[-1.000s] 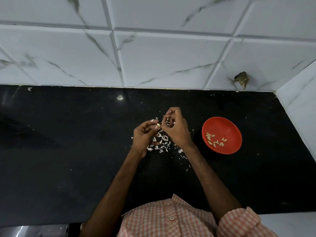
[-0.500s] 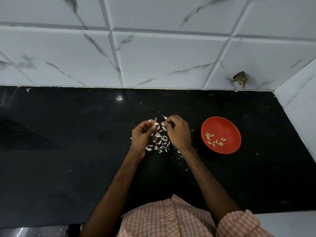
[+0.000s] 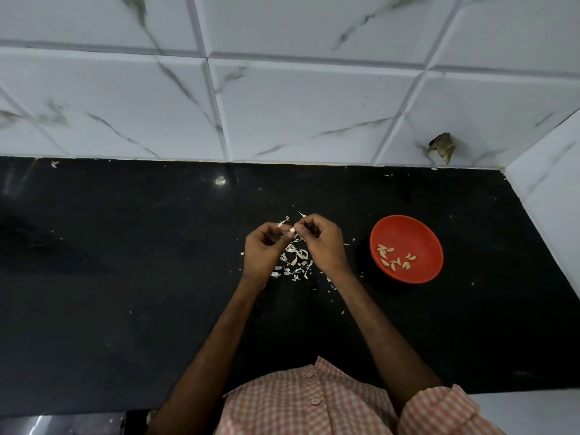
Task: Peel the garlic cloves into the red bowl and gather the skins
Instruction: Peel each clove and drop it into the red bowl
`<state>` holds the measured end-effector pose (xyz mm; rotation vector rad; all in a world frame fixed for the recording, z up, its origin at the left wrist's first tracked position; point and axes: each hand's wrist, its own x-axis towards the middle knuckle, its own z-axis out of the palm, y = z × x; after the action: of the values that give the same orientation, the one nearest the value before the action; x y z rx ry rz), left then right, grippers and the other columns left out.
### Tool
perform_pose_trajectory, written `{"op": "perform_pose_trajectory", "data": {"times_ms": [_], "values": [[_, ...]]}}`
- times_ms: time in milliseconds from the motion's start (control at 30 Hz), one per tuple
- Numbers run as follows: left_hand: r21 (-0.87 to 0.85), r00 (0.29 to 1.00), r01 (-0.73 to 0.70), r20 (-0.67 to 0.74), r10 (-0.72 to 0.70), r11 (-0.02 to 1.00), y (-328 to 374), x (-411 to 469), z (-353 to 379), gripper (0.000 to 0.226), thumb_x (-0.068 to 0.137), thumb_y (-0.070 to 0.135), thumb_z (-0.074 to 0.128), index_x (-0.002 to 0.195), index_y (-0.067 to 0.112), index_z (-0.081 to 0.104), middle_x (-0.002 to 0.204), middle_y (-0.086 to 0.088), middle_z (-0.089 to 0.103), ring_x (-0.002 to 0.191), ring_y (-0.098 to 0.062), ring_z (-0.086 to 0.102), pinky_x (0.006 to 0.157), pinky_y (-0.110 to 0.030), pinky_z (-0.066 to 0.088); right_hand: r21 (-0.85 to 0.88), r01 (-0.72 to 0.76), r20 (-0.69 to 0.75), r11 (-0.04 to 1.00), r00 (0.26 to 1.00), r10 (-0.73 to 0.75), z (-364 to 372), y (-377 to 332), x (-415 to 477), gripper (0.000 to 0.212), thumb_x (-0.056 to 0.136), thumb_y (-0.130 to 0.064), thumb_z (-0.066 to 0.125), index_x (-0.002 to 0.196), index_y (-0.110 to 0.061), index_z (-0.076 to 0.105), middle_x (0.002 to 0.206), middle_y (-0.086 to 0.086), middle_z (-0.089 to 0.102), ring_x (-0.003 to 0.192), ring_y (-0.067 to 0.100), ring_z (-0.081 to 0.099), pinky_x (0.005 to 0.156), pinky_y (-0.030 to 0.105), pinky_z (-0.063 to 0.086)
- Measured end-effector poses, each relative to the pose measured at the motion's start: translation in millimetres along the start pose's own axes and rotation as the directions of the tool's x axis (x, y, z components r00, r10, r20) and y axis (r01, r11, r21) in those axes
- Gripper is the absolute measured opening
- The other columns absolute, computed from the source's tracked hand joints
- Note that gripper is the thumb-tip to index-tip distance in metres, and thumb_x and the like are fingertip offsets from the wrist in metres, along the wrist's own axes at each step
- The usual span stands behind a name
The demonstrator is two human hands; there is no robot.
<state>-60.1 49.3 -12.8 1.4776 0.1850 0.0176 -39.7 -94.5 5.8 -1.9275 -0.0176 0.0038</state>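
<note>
fingers [image 3: 285, 235] pinching garlic clove [image 3: 292, 230], skins [image 3: 295, 262] beneath

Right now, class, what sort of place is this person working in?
Most likely a home kitchen: a black stone counter backed by marble-look wall tiles, with peeled garlic cloves in a red bowl.

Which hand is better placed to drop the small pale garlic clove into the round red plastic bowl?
Probably the right hand: the red bowl sits to its right, nothing between. Both pinch the garlic clove; the left hand would cross over.
</note>
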Motion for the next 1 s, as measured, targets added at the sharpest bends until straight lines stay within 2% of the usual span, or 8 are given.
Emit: {"op": "perform_pose_trajectory", "data": {"times_ms": [100, 200, 300, 500, 633, 767, 867, 1000], "values": [[0.179, 0.994, -0.108, -0.007, 0.111, 0.978, -4.7, 0.8, -1.1, 0.01, 0.086, 0.022, 0.079, 0.089, 0.016, 0.073, 0.081, 0.002, 0.072, 0.069, -0.021, 0.063, 0.065, -0.035, 0.053, 0.006, -0.024, -0.012, 1.0, 1.0, 0.024, 2.3, 2.3, 0.4, 0.007, 0.095, -0.015, 0.067, 0.088, -0.017, 0.069, 0.084, -0.008, 0.069, 0.084, 0.004, 0.065, 0.079, 0.018, 0.05], [0.233, 0.985, -0.165, -0.02, 0.174, 0.958, -4.5, -0.3, 0.3, 0.009, 0.088, 0.024, 0.077, 0.092, 0.017, 0.072, 0.082, 0.004, 0.072, 0.072, -0.021, 0.067, 0.065, -0.031, 0.054, 0.06, -0.069, -0.024, 0.996, 0.997, 0.071, 4.8, 4.9, 0.4, 0.007, 0.096, -0.016, 0.066, 0.09, -0.017, 0.07, 0.086, -0.005, 0.071, 0.087, 0.009, 0.067, 0.084, 0.027, 0.054], [0.193, 0.981, -0.185, -0.022, 0.193, 0.964, -4.7, -0.2, 2.8, 0.009, 0.09, 0.017, 0.074, 0.096, 0.01, 0.073, 0.085, 0.004, 0.073, 0.073, -0.01, 0.065, 0.068, -0.021, 0.052, 0.101, -0.086, -0.029, 0.991, 0.996, 0.089, 6.0, 5.3, 0.1, 0.01, 0.097, -0.015, 0.065, 0.09, -0.019, 0.07, 0.086, -0.004, 0.072, 0.088, 0.012, 0.068, 0.086, 0.032, 0.056], [0.03, 0.993, -0.1, -0.061, 0.102, 0.995, -5.0, 2.4, 6.0, 0.013, 0.086, 0.004, 0.076, 0.099, 0.004, 0.073, 0.086, 0.002, 0.075, 0.079, -0.007, 0.069, 0.072, -0.018, 0.054, 0.136, -0.096, -0.015, 0.986, 0.995, 0.099, 7.8, 5.2, -2.4, 0.01, 0.098, -0.019, 0.063, 0.097, -0.016, 0.072, 0.09, -0.004, 0.073, 0.087, 0.009, 0.068, 0.084, 0.029, 0.056], [-0.032, 0.995, -0.057, -0.078, 0.055, 0.998, -7.0, 5.4, 2.5, 0.016, 0.084, 0.003, 0.078, 0.097, 0.011, 0.073, 0.094, -0.004, 0.076, 0.088, -0.017, 0.072, 0.083, -0.032, 0.058, 0.011, -0.09, -0.1, 0.996, 0.991, 0.09, 0.9, 11.8, 0.0, 0.007, 0.098, -0.015, 0.063, 0.097, -0.015, 0.07, 0.086, -0.002, 0.07, 0.072, 0.013, 0.069, 0.069, 0.023, 0.056], [-0.007, 0.995, -0.056, -0.088, 0.055, 0.998, -7.9, 5.8, 2.8, 0.015, 0.083, 0.006, 0.079, 0.096, 0.012, 0.073, 0.091, -0.002, 0.076, 0.083, -0.014, 0.069, 0.079, -0.03, 0.057, -0.242, -0.024, -0.039, 0.97, 0.999, 0.016, -0.6, 25.0, -0.5, 0.026, 0.082, 0.013, 0.071, 0.096, -0.009, 0.066, 0.101, 0.001, 0.059, 0.083, 0.008, 0.061, 0.071, 0.013, 0.051], [0.06, 0.992, -0.077, -0.094, 0.082, 0.995, -7.9, 3.9, 2.8, 0.015, 0.084, 0.008, 0.079, 0.098, 0.008, 0.073, 0.091, 0.001, 0.076, 0.078, -0.007, 0.067, 0.074, -0.021, 0.054, -0.335, 0.019, -0.038, 0.942, 0.999, -0.033, -2.5, 24.2, 1.6, 0.007, 0.089, -0.01, 0.074, 0.092, -0.011, 0.067, 0.085, -0.003, 0.065, 0.073, 0.006, 0.064, 0.064, 0.023, 0.052], [0.14, 0.989, -0.091, -0.099, 0.105, 0.986, -9.4, 2.2, 1.1, 0.016, 0.085, 0.012, 0.079, 0.099, 0.008, 0.074, 0.094, 0.003, 0.076, 0.079, -0.006, 0.067, 0.072, -0.018, 0.053, -0.418, 0.043, -0.142, 0.907, 0.984, -0.112, -6.2, 8.8, 3.1, 0.032, 0.097, -0.038, 0.064, 0.081, -0.01, 0.066, 0.06, -0.001, 0.062, 0.051, 0.013, 0.06, 0.052, 0.039, 0.051]]}}
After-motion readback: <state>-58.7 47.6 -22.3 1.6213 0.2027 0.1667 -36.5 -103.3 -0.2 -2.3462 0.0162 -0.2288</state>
